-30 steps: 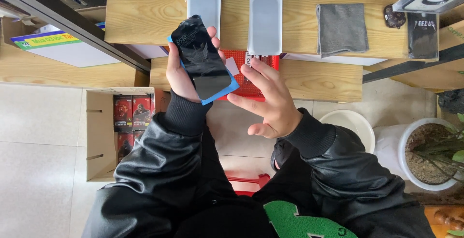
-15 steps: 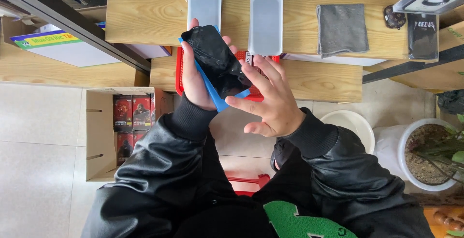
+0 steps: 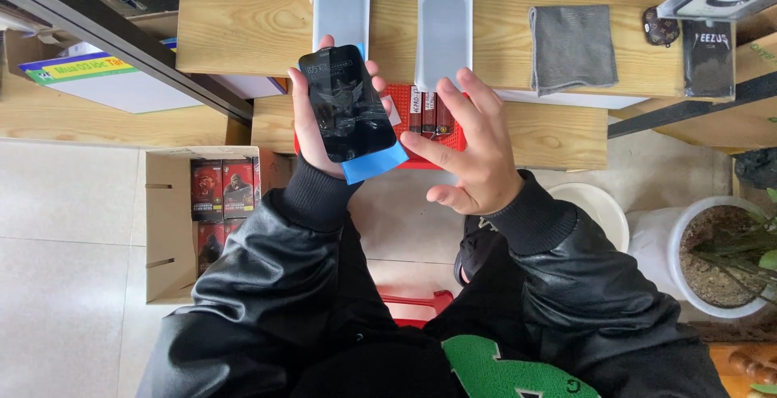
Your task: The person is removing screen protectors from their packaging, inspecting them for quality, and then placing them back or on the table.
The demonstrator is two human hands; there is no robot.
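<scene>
While I watch through the head camera, my left hand [image 3: 314,135] sits just above the middle of the frame, wrapped around a black phone-shaped screen protector [image 3: 346,103] with a blue backing sheet [image 3: 374,163] sticking out below its lower edge. The fingers curl round both long sides, so that hand is holding the protector, its dark face turned up toward the camera and its top end tilted slightly to the left.

My right hand [image 3: 468,151] is just to the right of it, open and spread wide, holding nothing. Its thumb reaches toward the blue sheet's lower right corner; I cannot tell whether it touches.

Behind both hands, a red tray [image 3: 427,115] lies on the lower wooden worktop [image 3: 534,131], with a few small dark red boxes standing in it.

On the upper worktop [image 3: 243,26], in the top part of the frame, two white rectangular trays [image 3: 443,38] lie side by side, and a grey cloth [image 3: 571,46] is well to their right.

At the left of the frame a cardboard box [image 3: 166,228] on the tiled floor holds red and black packets [image 3: 220,196].

At the right edge a white pot with a plant [image 3: 716,256] stands on the floor, with a white bucket [image 3: 595,208] beside it.
</scene>
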